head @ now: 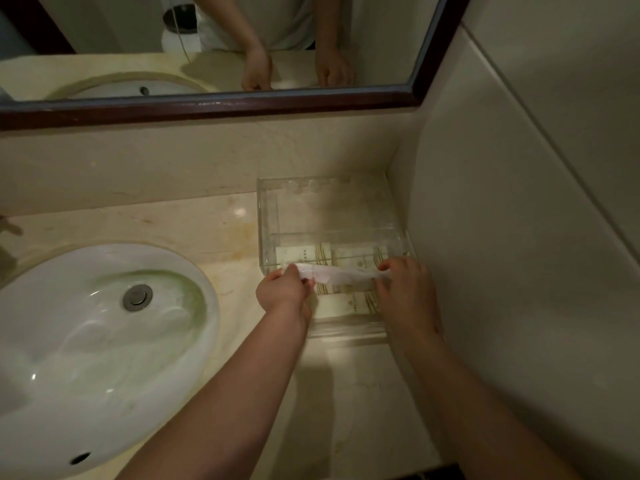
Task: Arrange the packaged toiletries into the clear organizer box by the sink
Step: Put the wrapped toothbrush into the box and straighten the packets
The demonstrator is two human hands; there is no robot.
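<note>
A long white packet (341, 274) is pinched at its ends by the left hand (284, 289) and right hand (403, 287), held crosswise just above the clear box (268, 216), over packets (346, 258) already inside.

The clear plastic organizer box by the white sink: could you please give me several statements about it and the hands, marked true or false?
1. The clear plastic organizer box stands in the corner beside the wall. True.
2. Both hands hold one long white packet. True: the left hand and right hand grip its ends.
3. The box is empty. False: cream packaged toiletries with gold stripes lie inside.
4. The box sits inside the white oval sink. False: it rests on the beige marble counter, right of the sink.
5. The sink's metal drain stopper is visible. True.
</note>
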